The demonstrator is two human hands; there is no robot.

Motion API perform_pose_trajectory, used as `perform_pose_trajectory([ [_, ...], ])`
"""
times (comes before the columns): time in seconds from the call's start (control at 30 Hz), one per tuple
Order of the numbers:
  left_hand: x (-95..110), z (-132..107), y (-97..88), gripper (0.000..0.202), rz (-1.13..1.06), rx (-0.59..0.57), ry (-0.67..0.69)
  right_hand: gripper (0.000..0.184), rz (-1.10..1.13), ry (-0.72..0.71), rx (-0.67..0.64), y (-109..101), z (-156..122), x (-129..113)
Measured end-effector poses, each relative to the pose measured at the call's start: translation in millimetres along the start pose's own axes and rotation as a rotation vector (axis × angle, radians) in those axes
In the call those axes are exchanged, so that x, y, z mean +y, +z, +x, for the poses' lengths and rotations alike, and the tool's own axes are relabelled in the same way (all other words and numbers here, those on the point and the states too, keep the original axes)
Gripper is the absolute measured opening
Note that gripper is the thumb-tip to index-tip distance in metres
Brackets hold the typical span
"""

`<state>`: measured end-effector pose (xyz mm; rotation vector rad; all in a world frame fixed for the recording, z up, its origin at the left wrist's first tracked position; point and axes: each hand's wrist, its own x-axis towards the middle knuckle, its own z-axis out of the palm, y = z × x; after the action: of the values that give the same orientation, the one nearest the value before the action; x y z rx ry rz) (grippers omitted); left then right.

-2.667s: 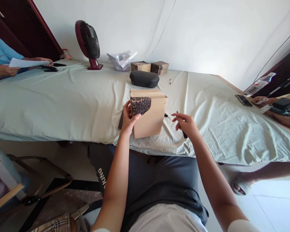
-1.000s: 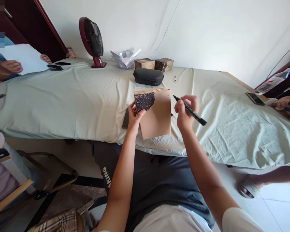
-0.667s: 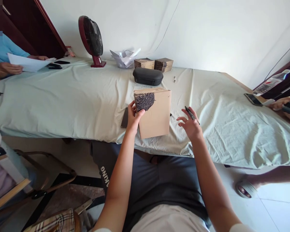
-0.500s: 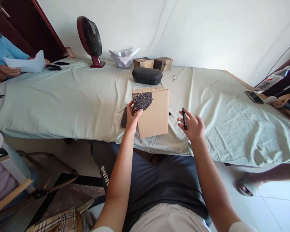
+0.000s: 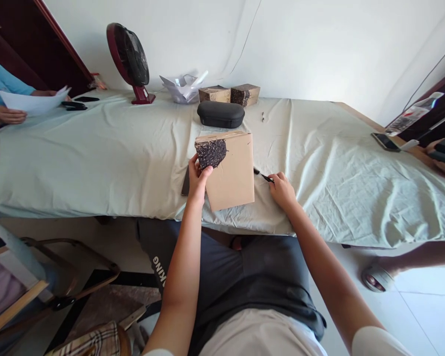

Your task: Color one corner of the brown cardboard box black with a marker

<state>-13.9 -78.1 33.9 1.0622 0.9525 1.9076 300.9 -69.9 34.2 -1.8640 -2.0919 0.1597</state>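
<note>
**Box held by one edge**

The left grip [image 5: 198,179] clasps the cardboard box [image 5: 232,173] by its scribbled left edge. Just right of it, the right grip [image 5: 283,190] pinches a marker [image 5: 262,175] against the counter [image 5: 96,148]. So one-sided a hold may let the box topple

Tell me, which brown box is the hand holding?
The big cardboard box, gripped by the left hand; the right hand holds a marker, and the two smaller boxes sit untouched by the wall.
</note>
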Motion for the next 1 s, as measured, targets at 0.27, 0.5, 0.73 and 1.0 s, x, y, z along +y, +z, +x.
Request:
perform_pose_trajectory([
  [0.27,2.9,-0.3,3.0,0.095,-0.030,0.015,-0.021,0.042,-0.095,-0.034,-0.034,10.6,25.0,-12.7],
  [0.5,-1.8,-0.5,1.0,0.093,0.006,-0.021,0.013,0.041,-0.112,-0.032,-0.009,26.7,54.3,-32.4],
  [0.73,1.2,-0.1,-0.9,0.094,0.010,-0.039,-0.006,0.036,-0.122,0.007,0.034,43.6,64.5,-44.8],
  [1.0,7.8,-1.6,4.5,0.091,0.003,0.010,-0.006,0.032,-0.127,0.035,0.040,48.1,66.7,-42.2],
])
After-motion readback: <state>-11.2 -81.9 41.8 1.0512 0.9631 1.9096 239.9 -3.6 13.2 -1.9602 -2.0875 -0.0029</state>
